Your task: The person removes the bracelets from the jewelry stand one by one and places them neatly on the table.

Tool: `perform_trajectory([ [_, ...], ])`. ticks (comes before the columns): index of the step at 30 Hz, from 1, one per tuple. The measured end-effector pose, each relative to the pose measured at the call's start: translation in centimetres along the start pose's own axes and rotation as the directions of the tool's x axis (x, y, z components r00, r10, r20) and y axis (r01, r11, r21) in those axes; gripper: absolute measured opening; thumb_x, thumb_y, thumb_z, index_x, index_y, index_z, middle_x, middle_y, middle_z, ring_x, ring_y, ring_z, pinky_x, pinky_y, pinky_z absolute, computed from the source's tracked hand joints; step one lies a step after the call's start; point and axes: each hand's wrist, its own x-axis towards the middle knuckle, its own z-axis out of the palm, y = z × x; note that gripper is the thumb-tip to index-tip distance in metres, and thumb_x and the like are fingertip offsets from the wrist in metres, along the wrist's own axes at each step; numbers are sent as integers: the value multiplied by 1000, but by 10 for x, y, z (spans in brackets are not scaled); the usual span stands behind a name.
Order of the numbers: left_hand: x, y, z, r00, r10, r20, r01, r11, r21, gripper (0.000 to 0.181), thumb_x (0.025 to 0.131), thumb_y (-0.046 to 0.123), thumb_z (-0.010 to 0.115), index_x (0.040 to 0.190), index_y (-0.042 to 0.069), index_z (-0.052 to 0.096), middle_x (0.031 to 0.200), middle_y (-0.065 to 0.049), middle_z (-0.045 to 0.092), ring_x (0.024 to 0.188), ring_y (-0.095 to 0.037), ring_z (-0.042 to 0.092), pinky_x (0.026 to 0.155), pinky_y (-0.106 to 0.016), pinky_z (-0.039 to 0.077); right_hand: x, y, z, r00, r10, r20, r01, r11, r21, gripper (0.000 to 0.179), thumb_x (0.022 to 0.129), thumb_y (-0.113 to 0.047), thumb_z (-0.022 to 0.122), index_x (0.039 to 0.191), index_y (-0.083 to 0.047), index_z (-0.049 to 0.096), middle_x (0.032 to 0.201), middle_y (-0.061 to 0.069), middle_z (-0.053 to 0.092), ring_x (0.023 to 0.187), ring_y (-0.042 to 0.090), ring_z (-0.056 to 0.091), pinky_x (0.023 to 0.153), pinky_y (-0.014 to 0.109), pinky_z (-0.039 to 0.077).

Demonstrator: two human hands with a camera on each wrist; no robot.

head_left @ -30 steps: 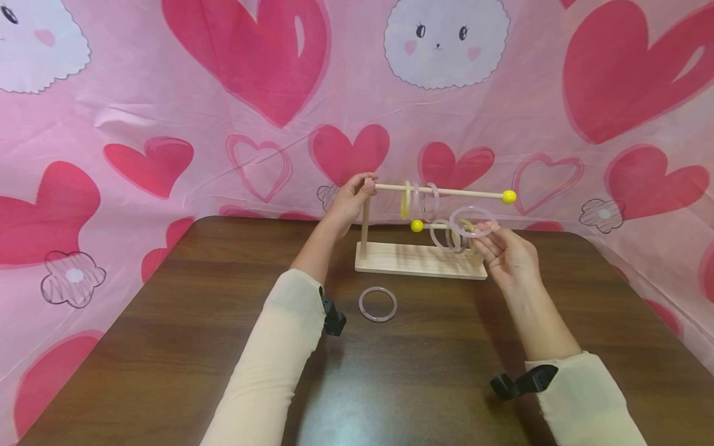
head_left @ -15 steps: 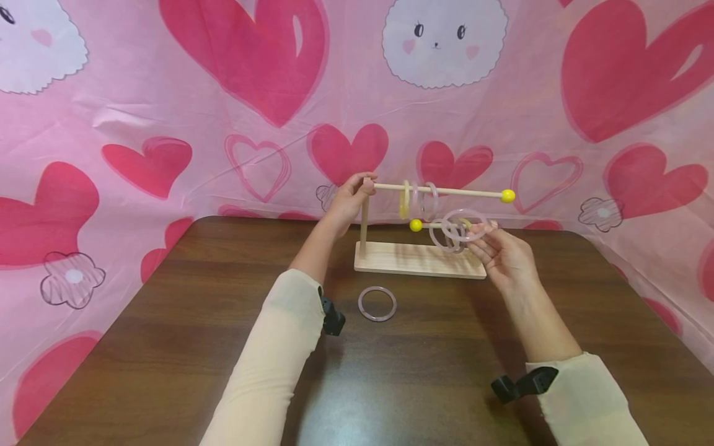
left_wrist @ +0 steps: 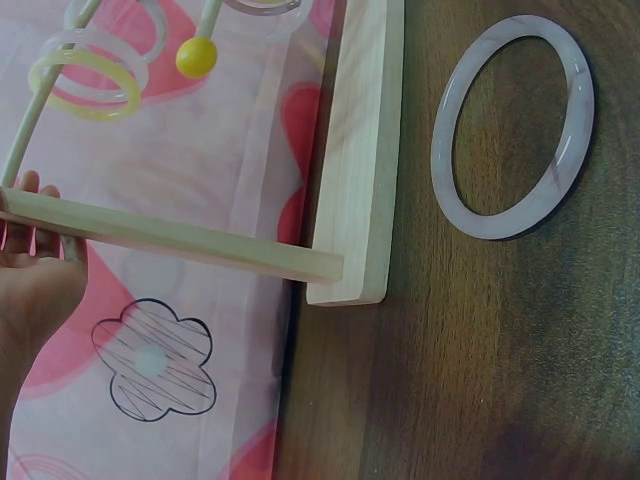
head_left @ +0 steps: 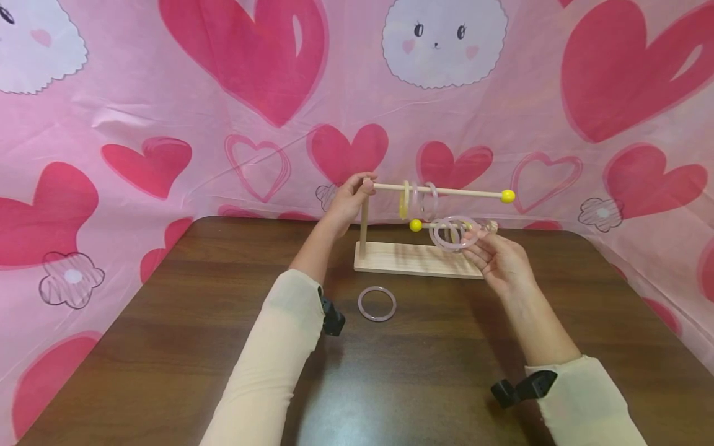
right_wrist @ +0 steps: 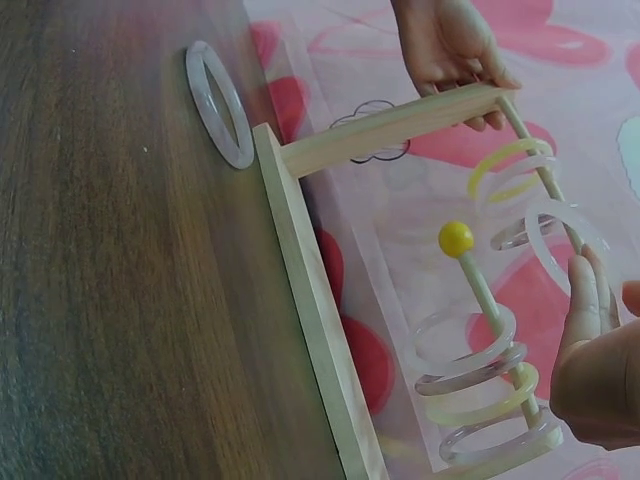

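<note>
The right hand pinches a pale ring, which partly hides the lower rod in the head view — the left hand grips a wooden post, some fingers hidden behind.

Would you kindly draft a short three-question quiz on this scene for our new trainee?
1. Multiple choice: which part of the stand does the left hand hold?
A) a yellow ball
B) the tall post
C) the base

2. True or false: the loose ring lies behind the stand.

3. Short answer: which hand holds a pale ring?

Key:
1. B
2. False: it lies on the table, in front of the stand.
3. The right hand.
</note>
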Motion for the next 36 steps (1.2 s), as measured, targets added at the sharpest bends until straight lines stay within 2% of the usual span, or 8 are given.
perform_trajectory([
  [8, 0, 0, 0, 1000, -21, -3, 21, 1000, 20, 33, 97, 23, 47, 126, 8, 50, 127, -13, 52, 111, -23, 50, 100, -37, 32, -1, 3, -2, 999, 41, 33, -39, 998, -51, 33, 96, 5, 38, 82, 8, 68, 78, 17, 68, 73, 23, 68, 69, 32, 53],
  [14, 1, -1, 0, 1000, -7, -6, 7, 1000, 3, 33, 96, 21, 48, 126, 6, 50, 127, -15, 52, 110, -24, 51, 99, -36, 32, 0, 6, -2, 996, 73, 45, -68, 994, -90, 34, 96, 5, 38, 82, 8, 68, 78, 17, 68, 75, 22, 68, 70, 33, 53],
  [19, 1, -1, 1, 1000, -3, -13, 4, 1000, 7, 33, 96, 22, 49, 125, 6, 51, 122, -13, 54, 108, -23, 51, 98, -33, 34, 0, 9, -3, 992, 93, 83, -80, 986, -149, 34, 96, 4, 37, 83, 6, 69, 79, 15, 69, 76, 21, 68, 71, 32, 53],
  [25, 0, 0, 1, 1000, 1, -4, -1, 1000, 22, 34, 96, 22, 48, 127, 6, 50, 125, -13, 53, 109, -23, 51, 98, -35, 34, -1, 12, -5, 984, 119, 131, -93, 977, -192, 37, 96, 6, 33, 85, 5, 68, 80, 15, 69, 77, 21, 68, 71, 31, 53],
  [36, -1, 0, 0, 1000, 5, -5, -5, 1000, 26, 35, 96, 22, 48, 127, 6, 50, 126, -14, 52, 109, -23, 51, 98, -34, 33, 0, 22, -7, 965, 217, 148, -161, 933, -323, 37, 96, 6, 33, 86, 1, 69, 83, 11, 70, 77, 18, 68, 70, 28, 53],
])
